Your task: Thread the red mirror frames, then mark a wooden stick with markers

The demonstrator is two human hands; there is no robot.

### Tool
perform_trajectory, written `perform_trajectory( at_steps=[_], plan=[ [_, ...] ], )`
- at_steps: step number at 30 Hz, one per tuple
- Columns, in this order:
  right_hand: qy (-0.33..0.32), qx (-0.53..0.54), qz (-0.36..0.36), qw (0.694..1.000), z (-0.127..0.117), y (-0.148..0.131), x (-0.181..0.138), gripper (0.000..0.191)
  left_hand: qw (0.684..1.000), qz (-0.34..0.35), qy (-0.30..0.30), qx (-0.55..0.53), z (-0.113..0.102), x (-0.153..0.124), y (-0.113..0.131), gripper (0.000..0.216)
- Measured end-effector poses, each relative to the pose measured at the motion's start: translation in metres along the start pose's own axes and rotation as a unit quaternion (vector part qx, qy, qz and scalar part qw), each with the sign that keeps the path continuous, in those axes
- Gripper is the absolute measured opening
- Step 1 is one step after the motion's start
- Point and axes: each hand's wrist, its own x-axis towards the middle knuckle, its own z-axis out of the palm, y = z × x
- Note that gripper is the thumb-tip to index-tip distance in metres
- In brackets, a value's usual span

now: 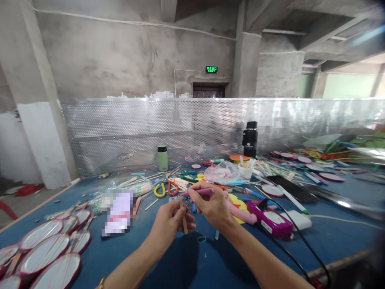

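My left hand [174, 218] is closed around a flat wooden craft stick [184, 225], which stands nearly upright between thumb and fingers. In my right hand [212, 200] is a mauve pen-shaped thing [201, 192], its narrow end pointing left toward the top of the stick. The tip is too small to tell whether it touches the wood. Both hands are close together above the blue table [168, 261]. Just beyond them lie yellow-handled scissors [159, 190] and an orange-red handle [173, 188]. Beside my right wrist sits a pink tool [243, 212].
Round white pieces with red rims [45, 253] cover the left side. A purple device [270, 220] with black cables, a dark phone [291, 188] and a white block [297, 220] lie right. A green bottle [163, 158] and black flask [250, 139] stand before a perforated metal screen [144, 128].
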Motion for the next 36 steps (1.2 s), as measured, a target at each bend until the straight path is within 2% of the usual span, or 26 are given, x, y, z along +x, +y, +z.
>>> perform_trajectory(
  at_steps=[36],
  plan=[
    [0.0, -0.013, -0.017, 1.0, 0.0002, -0.0005, -0.0008, 0.019, 1.0, 0.006, -0.003, 0.007, -0.002, 0.0022, -0.0042, 0.04]
  ],
)
